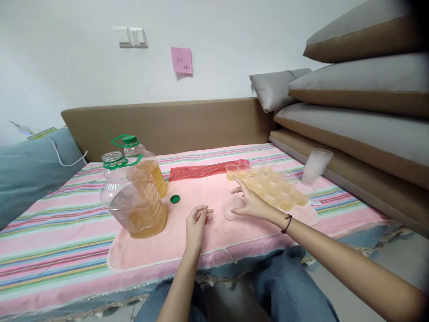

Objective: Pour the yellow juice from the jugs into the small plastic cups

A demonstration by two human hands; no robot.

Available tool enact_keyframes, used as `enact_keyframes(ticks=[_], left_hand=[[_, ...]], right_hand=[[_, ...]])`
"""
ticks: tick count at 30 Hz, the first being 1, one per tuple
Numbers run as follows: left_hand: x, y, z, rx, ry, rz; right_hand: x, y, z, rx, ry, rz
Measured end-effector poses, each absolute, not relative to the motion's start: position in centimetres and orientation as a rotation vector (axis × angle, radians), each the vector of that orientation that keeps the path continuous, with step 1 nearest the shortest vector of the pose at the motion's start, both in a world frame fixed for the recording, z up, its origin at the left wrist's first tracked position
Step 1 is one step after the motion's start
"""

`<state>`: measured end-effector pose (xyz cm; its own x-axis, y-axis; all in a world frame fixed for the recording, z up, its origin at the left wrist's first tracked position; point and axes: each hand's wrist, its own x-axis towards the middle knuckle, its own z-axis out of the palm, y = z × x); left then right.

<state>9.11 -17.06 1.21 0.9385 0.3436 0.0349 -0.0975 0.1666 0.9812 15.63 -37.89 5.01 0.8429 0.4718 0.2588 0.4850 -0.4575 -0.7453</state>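
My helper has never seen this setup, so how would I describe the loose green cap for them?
Find the pink mat on the striped cloth, then the two big jugs of amber liquid at the left. Just right of them, a small round green cap lies on the mat. The other green cap tops the farther jug; this one lies by itself.
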Motion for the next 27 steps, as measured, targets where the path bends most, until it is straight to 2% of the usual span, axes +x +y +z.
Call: enact_keyframes(ticks=[11, 16, 19, 22, 27], left_hand=[[8.0, -16.1, 1.8, 1.36, 0.2, 0.364], [7.4, -15.3, 2.3, 1.389, 0.184, 0.45], [6.3, -13.9, 3.1, 1.464, 0.193, 0.653], [5.0, -12.0, 3.9, 1.596, 0.247, 1.019], [3.5, -8.4, 4.4, 1.502, 0.481, 1.529]], right_hand=[[14.7, -38.4, 4.3, -2.188, -0.653, -0.022], [14.4, -38.3, 6.1, -2.179, -0.652, -0.076], [14.4, -37.2, 8.3, -2.107, -0.692, -0.126], [14.2, -34.5, 9.8, -2.012, -0.749, -0.104], [14.1, -27.6, 9.4, -1.865, -0.87, 0.008]])
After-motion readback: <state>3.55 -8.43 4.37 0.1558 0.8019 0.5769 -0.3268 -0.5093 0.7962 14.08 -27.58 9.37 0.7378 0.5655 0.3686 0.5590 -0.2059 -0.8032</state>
